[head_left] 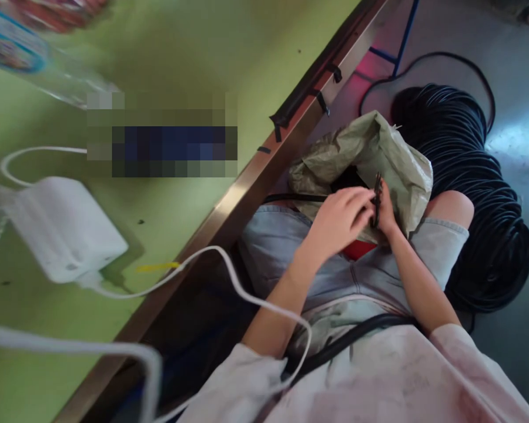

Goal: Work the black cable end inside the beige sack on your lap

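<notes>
Clasping black pieces [377, 202], the right grip [385, 212] is at a sack [409, 161] holding something dark [349, 178]; left grip [340, 217], can't tell.

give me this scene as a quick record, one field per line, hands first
left hand: fingers beside the dark item, contact unclear
right hand: holding a small dark item, too unclear to identify
sack: pale, open-mouthed, beneath the hands
floor: large coil of black cable or tubing, right of the sack
table: green tabletop bearing a white box with white cable, and a clear bottle
</notes>
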Demonstrator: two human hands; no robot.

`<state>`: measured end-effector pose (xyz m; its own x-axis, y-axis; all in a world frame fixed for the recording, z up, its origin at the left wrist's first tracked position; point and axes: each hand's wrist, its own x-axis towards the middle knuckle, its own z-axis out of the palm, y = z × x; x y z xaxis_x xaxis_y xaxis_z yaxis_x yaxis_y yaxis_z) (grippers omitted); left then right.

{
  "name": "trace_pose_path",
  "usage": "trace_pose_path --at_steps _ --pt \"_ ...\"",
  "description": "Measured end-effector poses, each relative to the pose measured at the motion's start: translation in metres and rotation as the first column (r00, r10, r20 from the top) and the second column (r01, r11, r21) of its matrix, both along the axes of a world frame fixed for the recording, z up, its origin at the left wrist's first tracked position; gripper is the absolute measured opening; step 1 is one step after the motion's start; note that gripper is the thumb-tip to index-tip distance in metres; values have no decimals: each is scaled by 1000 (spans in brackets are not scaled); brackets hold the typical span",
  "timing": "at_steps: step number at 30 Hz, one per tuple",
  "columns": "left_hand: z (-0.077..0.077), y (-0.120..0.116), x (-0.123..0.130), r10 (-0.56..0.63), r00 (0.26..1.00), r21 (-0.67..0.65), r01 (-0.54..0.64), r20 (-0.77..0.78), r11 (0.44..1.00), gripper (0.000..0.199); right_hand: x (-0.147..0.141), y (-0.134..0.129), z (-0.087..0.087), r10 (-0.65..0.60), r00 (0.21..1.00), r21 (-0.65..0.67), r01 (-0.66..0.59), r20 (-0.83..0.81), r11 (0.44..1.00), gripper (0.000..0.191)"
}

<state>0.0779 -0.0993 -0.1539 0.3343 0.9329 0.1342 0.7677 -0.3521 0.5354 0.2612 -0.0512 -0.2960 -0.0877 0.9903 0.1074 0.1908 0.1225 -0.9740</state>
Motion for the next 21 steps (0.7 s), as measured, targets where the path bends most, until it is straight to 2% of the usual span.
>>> trace_pose_path --at_steps 4,7,9,11,15,19,21 --pt "-51 22 2 -11 975 -208 -36 -222 977 35 -3 0 6 -11 999 -66 9 -33 998 88" --pt "-74 24 5 16 952 -327 -120 -305 938 35 -4 -3 3 -4 1000 -74 3 -3 997 85" --pt "-79 23 6 37 951 -338 -146 -308 930 35 -2 -4 -3 -3 999 -72 6 37 997 89" --pt "-80 25 6 55 951 -328 -159 -306 931 34 1 -3 -9 18 998 -102 -12 59 995 102" --pt "-88 34 8 124 951 -320 -216 -284 923 31 7 -2 -17 126 989 -203 -109 72 973 124" --pt "-98 41 8 242 934 -336 -324 -263 885 35 9 -3 -21 200 975 -206 -177 98 963 130" --pt "-100 43 5 249 935 -326 -325 -254 888 33 10 -2 -21 217 970 -199 -192 112 961 131"
